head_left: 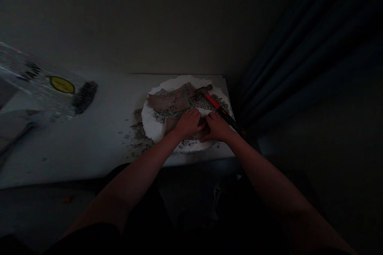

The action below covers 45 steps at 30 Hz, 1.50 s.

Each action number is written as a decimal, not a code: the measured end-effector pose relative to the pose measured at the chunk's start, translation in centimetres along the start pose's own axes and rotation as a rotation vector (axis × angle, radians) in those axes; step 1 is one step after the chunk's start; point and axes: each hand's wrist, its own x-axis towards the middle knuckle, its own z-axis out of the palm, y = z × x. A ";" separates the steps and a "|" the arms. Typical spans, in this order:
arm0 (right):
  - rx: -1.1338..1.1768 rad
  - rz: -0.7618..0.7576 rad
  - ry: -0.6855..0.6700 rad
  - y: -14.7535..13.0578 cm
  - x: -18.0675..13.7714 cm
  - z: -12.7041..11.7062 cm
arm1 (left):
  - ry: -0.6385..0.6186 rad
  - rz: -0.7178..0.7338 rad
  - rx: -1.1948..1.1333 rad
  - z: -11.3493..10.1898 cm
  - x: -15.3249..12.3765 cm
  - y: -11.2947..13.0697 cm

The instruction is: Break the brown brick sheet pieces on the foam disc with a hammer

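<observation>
On a white round mat with a ragged edge [149, 124] lie brown, dotted mesh-like pieces and grey gravel [201, 103]. My left hand [189, 122] is closed over the nearer brown mesh piece [170, 123], fingers bent toward the right. Close beside it, my right hand [218, 127] has its fingers curled onto the same piece's right part, thumb toward my left hand. Both hands hide much of that piece. A larger brown mesh piece [170, 100] rests on the gravel behind them. A hammer [212, 100] with a red and black handle lies at the right, its head on the gravel.
The white table [110, 139] carries scattered crumbs left of the mat. At far left is a clear plastic bag [38, 75] with a yellow label and dark gravel-like contents. A wall stands behind; a dark curtain [287, 63] hangs right. The room is dim.
</observation>
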 end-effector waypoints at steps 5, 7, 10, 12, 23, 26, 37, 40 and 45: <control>0.000 -0.005 0.001 -0.1 0.0 0.0 | 0.002 0.012 0.021 -0.2 -0.1 0.1; 0.000 -0.003 0.007 -0.1 0.0 0.0 | 0.012 0.015 0.028 -0.2 -0.2 0.1; 0.000 0.000 0.012 -0.1 -0.1 0.0 | 0.023 0.020 0.034 -0.1 -0.2 0.0; -0.002 0.002 0.012 -0.1 -0.1 0.0 | 0.024 0.025 0.033 0.0 -0.2 0.0; 0.042 -0.052 -0.014 0.9 0.1 -0.6 | 0.028 -0.002 -0.051 -0.9 -1.2 -0.4; 0.080 -0.113 0.022 1.5 0.4 -1.4 | 0.015 0.015 -0.062 -1.1 -1.8 -0.9; 0.012 -0.009 0.012 -0.4 3.4 -0.9 | -0.115 -0.037 -0.067 -0.5 -2.0 -0.7; -0.073 -0.018 -0.007 -0.6 3.6 -0.9 | -0.122 -0.045 -0.074 -0.5 -1.9 -0.8; -0.195 -0.081 -0.041 -1.4 3.7 -1.2 | -0.146 -0.048 -0.075 -0.7 -1.9 -0.8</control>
